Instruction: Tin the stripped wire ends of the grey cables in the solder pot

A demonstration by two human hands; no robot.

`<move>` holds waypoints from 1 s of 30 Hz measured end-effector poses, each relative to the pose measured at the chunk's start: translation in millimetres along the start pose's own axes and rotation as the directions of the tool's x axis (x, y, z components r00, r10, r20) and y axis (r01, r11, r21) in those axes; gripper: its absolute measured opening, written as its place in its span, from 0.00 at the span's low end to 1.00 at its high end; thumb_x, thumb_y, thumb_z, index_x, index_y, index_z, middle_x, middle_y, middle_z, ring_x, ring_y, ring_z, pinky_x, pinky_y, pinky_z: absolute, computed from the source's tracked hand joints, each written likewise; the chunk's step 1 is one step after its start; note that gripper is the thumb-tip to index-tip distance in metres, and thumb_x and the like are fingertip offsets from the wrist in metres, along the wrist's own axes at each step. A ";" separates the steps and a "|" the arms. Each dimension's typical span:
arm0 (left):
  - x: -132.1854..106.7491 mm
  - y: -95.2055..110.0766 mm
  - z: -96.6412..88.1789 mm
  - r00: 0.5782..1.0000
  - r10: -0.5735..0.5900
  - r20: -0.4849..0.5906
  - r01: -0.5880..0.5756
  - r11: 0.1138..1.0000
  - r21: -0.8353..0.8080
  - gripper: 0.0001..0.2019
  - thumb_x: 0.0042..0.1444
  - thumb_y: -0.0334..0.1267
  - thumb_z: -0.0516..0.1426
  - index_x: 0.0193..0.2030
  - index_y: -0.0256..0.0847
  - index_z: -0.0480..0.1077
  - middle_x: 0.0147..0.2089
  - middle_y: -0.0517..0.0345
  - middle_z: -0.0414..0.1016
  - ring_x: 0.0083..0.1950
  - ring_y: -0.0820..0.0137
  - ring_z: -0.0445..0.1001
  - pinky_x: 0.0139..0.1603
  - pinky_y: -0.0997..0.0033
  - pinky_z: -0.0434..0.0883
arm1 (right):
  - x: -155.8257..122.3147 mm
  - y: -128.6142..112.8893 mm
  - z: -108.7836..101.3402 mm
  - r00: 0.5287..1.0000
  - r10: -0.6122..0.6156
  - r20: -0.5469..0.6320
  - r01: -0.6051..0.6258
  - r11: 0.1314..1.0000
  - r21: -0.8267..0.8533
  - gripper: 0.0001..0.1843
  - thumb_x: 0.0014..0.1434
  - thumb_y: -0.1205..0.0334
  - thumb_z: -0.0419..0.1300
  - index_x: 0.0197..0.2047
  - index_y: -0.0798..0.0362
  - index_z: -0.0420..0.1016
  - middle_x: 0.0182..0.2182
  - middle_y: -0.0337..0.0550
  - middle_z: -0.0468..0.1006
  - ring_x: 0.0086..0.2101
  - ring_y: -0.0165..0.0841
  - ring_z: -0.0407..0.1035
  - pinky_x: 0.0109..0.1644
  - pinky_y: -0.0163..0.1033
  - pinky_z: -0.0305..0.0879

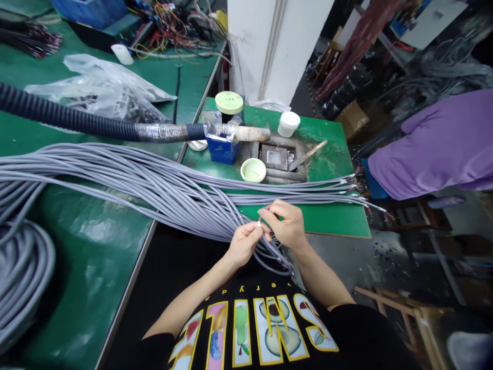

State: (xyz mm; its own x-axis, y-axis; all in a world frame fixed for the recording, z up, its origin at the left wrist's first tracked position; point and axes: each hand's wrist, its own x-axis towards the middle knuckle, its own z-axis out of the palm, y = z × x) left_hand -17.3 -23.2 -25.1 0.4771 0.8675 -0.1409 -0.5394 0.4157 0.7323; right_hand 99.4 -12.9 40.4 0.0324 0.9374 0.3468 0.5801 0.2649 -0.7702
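Close to my body, my left hand [245, 243] pinches the end of a grey cable, just below a small white band [259, 224]. Thin coloured wires [261, 216] come out past that band. My right hand [285, 222] is closed on those wires with thumb and fingers, touching the left fingertips. Many grey cables [165, 190] run in a thick bundle from the left across both tables, some looping down under my hands. Other stripped cable ends [352, 187] lie along the right edge of the green board, with white bands and bare wires.
Behind the cables sit a solder pot [274, 156] with a flat stick [308, 155], a green lid [253, 170], a white tub [288, 124] and a blue box [222, 148]. A ribbed hose [115, 126] crosses from the left. A person in purple [435, 144] is at the right.
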 end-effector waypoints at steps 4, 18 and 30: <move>2.0 5.4 5.3 0.997 -0.031 -0.077 0.021 0.992 -0.123 0.19 0.43 0.51 0.66 0.23 0.35 0.71 0.22 0.59 0.70 0.27 0.74 0.67 0.33 0.73 0.65 | -5.2 0.6 -3.9 0.984 -0.174 -0.046 0.168 0.979 -0.112 0.14 0.59 0.65 0.58 0.22 0.52 0.73 0.21 0.39 0.76 0.24 0.28 0.66 0.33 0.37 0.60; -0.8 11.6 -2.9 0.990 -0.117 0.078 0.139 0.900 -0.414 0.14 0.48 0.45 0.64 0.30 0.36 0.68 0.19 0.65 0.59 0.23 0.77 0.62 0.27 0.74 0.63 | -9.7 -5.1 -11.8 0.968 -0.246 -0.053 0.238 0.963 -0.129 0.08 0.57 0.67 0.59 0.28 0.50 0.77 0.22 0.38 0.77 0.24 0.29 0.66 0.33 0.39 0.61; 0.5 9.1 -4.8 0.992 -0.124 0.010 0.120 0.928 -0.353 0.17 0.44 0.47 0.66 0.30 0.36 0.70 0.19 0.63 0.68 0.23 0.76 0.67 0.30 0.73 0.65 | -4.1 -5.8 -8.3 0.983 -0.183 -0.020 0.179 0.975 -0.128 0.07 0.58 0.66 0.59 0.29 0.51 0.77 0.22 0.37 0.75 0.24 0.28 0.66 0.33 0.37 0.61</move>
State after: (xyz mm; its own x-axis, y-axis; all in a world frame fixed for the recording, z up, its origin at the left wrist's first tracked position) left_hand -25.4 -17.7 -21.8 0.5477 0.8062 -0.2239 -0.6882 0.5862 0.4274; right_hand 102.6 -20.2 47.9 -0.0579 0.8682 0.4929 0.6762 0.3973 -0.6204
